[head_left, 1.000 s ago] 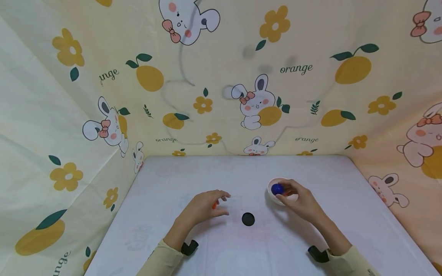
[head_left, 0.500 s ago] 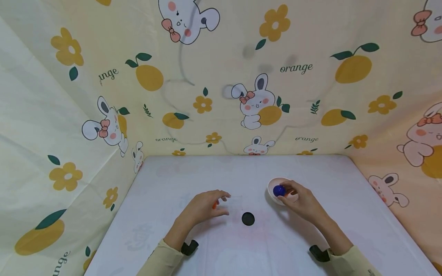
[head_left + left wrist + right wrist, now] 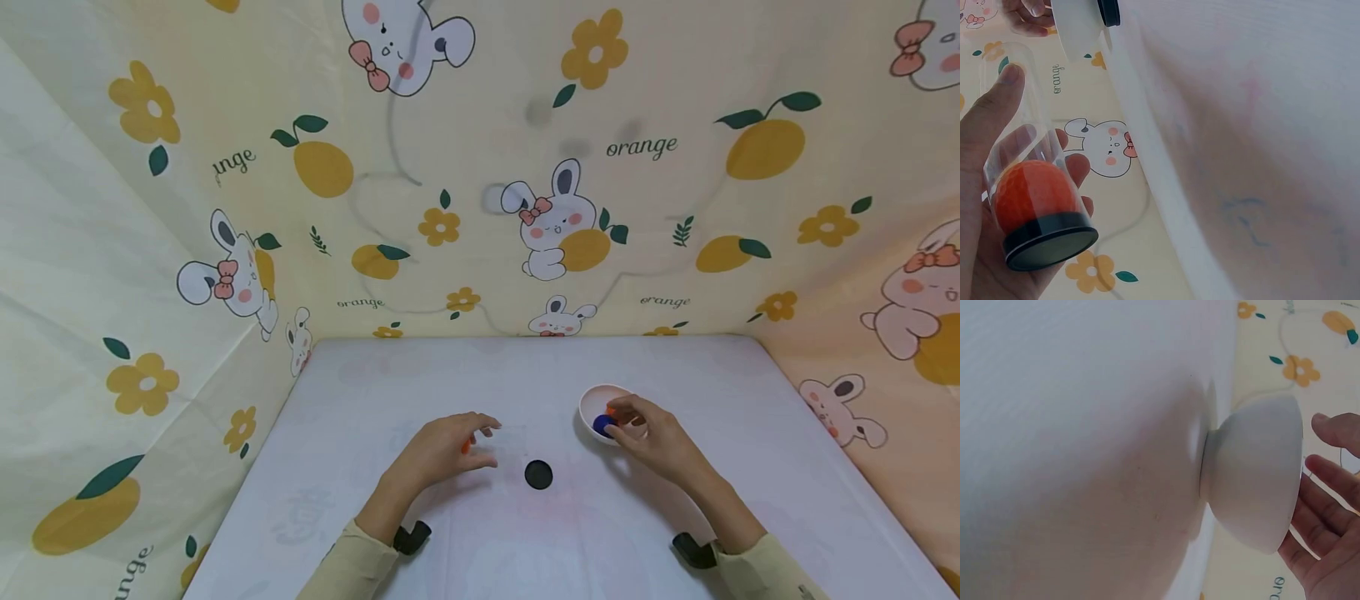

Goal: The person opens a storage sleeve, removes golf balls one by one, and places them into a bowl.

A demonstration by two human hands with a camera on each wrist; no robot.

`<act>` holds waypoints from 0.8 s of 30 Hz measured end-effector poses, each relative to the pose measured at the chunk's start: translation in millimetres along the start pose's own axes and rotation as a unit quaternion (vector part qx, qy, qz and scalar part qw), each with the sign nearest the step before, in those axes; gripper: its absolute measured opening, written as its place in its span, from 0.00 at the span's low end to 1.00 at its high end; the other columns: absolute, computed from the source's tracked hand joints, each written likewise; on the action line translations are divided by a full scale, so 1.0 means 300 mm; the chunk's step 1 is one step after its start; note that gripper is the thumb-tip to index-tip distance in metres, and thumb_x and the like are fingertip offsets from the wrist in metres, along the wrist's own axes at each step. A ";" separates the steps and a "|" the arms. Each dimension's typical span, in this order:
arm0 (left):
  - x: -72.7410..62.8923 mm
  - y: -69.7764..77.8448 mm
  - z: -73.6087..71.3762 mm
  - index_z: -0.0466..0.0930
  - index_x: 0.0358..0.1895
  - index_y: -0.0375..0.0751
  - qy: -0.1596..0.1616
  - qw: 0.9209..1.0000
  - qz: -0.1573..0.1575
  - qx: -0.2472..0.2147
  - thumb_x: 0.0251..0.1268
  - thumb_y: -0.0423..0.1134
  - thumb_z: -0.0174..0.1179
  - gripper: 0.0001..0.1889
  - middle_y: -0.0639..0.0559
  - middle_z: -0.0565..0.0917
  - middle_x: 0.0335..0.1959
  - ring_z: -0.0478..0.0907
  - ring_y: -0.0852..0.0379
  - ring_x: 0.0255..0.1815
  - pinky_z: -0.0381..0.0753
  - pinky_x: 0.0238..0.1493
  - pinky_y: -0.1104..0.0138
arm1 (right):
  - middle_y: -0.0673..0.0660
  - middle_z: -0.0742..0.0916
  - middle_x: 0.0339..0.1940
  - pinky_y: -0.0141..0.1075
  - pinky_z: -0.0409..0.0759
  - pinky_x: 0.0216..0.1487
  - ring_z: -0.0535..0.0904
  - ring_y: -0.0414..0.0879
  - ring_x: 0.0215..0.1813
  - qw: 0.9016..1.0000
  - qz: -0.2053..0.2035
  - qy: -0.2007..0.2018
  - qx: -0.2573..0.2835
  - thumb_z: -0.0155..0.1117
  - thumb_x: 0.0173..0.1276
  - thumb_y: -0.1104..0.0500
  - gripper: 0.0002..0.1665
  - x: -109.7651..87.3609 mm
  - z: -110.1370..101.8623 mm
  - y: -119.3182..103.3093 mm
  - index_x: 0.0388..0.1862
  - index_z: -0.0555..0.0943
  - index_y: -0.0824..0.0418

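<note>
My left hand (image 3: 446, 450) grips a clear tube (image 3: 1041, 134) with a black base (image 3: 1050, 240). Inside the tube, at its black end, sits an orange dimpled ball (image 3: 1035, 197). Over the white bowl (image 3: 592, 400) is my right hand (image 3: 652, 429), its thumb and index finger apart in the right wrist view, other fingers at the bowl's rim. A dark blue ball (image 3: 603, 426) lies low in the bowl beside the thumb. Part of an orange ball (image 3: 612, 410) shows behind it, mostly hidden by the fingers.
A black round cap (image 3: 538, 475) lies on the white tabletop (image 3: 540, 550) between the hands. Patterned cloth (image 3: 465, 267) rises as walls behind the table and at both sides. Each wrist bears a black camera mount (image 3: 412, 538).
The blue ball has left my right fingertips and dropped lower into the bowl, uncovering some of the orange ball. My right hand shifted slightly. My left hand stayed still with the tube.
</note>
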State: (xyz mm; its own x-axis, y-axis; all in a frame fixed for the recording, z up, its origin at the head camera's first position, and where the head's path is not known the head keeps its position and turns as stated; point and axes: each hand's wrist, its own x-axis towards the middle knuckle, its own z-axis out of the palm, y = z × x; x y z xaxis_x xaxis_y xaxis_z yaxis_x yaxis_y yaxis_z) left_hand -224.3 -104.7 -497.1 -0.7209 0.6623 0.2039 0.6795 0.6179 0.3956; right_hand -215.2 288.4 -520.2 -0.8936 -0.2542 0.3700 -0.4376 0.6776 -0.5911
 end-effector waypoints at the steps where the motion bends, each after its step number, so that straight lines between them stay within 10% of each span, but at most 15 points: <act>1: 0.000 0.000 0.000 0.82 0.67 0.47 0.000 1.000 0.000 -0.001 0.66 0.50 0.77 0.28 0.52 0.90 0.51 0.86 0.55 0.44 0.85 0.45 0.66 | 0.55 0.91 0.45 0.40 0.86 0.47 0.87 0.52 0.46 1.000 0.000 0.000 0.001 0.78 0.70 0.63 0.19 0.000 0.000 0.000 0.57 0.84 0.64; 24: 0.012 0.008 -0.006 0.82 0.67 0.48 -0.003 1.000 -0.005 -0.003 0.67 0.52 0.76 0.28 0.52 0.90 0.53 0.86 0.55 0.45 0.86 0.47 0.65 | 0.57 0.88 0.50 0.43 0.89 0.44 0.87 0.50 0.44 0.989 -0.117 0.039 0.081 0.80 0.62 0.72 0.21 0.048 0.088 -0.087 0.53 0.85 0.62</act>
State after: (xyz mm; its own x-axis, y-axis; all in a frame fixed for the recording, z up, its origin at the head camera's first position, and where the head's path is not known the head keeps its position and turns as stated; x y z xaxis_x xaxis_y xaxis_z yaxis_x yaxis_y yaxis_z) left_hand -225.6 -101.6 -493.6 -0.7262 0.6594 0.1943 0.6719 0.6210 0.4036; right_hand -219.2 248.9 -518.6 -0.7586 -0.3325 0.5603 -0.6471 0.4849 -0.5884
